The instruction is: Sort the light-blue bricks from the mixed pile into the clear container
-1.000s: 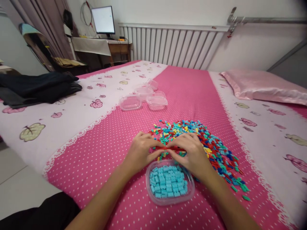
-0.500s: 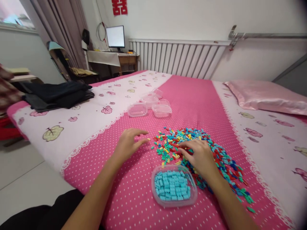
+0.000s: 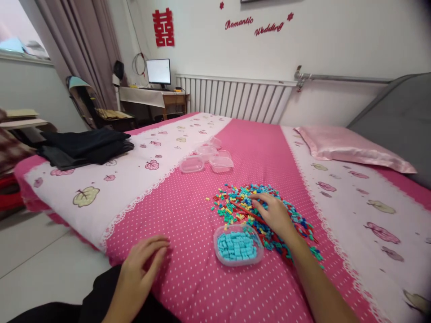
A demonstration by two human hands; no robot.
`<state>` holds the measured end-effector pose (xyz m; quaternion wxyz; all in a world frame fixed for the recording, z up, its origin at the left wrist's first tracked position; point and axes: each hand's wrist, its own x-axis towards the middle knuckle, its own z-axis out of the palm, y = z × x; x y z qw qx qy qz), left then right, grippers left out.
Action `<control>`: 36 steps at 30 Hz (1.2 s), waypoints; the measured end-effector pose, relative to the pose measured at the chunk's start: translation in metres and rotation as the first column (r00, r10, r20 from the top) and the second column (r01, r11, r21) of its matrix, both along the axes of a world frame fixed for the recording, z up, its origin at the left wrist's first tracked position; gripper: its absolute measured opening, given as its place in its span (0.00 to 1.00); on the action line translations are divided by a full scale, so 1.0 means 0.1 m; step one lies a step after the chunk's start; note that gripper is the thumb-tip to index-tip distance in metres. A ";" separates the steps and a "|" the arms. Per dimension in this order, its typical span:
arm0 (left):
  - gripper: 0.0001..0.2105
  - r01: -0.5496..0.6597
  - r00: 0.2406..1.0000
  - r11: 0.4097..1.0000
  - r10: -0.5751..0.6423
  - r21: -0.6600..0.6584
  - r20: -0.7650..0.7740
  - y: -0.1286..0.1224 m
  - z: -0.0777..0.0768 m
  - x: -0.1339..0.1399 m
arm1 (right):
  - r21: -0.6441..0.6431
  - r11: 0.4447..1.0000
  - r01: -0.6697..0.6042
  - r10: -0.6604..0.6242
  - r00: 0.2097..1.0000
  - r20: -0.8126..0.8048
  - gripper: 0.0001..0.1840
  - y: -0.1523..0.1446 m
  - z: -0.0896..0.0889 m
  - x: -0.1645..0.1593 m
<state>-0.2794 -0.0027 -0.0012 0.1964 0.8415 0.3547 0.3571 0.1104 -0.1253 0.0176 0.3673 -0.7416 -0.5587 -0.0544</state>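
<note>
A mixed pile of small toy building bricks (image 3: 232, 202), in red, blue, green, yellow and light blue, is spread over the pink bed cover. My right hand (image 3: 274, 217) hovers at the pile, fingers bent, thumb and forefinger apart, with no brick visible between them. Beside its thumb, a long red strip (image 3: 247, 213) lies across the bricks. In front of the pile stands a clear plastic tub (image 3: 220, 258) holding light-blue bricks (image 3: 237, 246). My left hand (image 3: 143, 262) is to the left of the tub, near my lap, its fingers extended and holding nothing.
Several clear plastic tubs (image 3: 192, 165) sit farther back on the bed. Dark folded clothes (image 3: 87, 146) lie at the left edge, a pink pillow (image 3: 350, 148) at the right. Behind are a radiator (image 3: 232, 98) and a desk with a monitor (image 3: 158, 72).
My left hand has drawn back from the pile's left side towards my lap. My right hand stays over the bricks. The view has tilted up, showing more wall.
</note>
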 end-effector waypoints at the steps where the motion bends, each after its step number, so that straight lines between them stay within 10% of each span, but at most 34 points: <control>1: 0.16 0.009 1.000 1.000 -0.009 -0.022 0.006 -0.05 -0.04 0.00 | -0.008 1.000 -0.016 0.016 1.000 -0.014 0.13 -0.02 0.02 -0.01; 8: 0.18 0.104 0.990 0.979 -0.084 -0.177 0.116 -0.01 -0.19 0.04 | 0.037 0.976 0.214 -0.213 0.976 -0.043 0.17 -0.69 -0.10 0.16; 15: 0.21 0.123 0.989 0.966 -0.102 -0.228 0.104 0.09 -0.26 0.06 | 0.067 0.778 0.625 -0.627 0.778 0.021 0.32 -1.63 -0.76 -0.34; 19: 0.21 0.159 0.985 0.970 -0.143 -0.185 0.096 0.01 -0.25 0.20 | 0.057 0.778 0.626 -0.628 0.775 0.069 0.29 -1.60 -0.90 -0.56; 27: 0.53 0.308 0.950 0.934 -0.311 -0.181 0.013 -0.33 -0.22 1.06 | 0.068 0.786 0.614 -0.614 0.764 0.198 0.18 -1.57 -0.82 -0.46; 36: 0.39 0.256 0.965 0.958 -0.262 -0.127 -0.032 -0.47 -0.28 1.23 | 0.046 0.812 0.582 -0.570 0.774 0.276 0.19 -1.43 -0.78 -0.39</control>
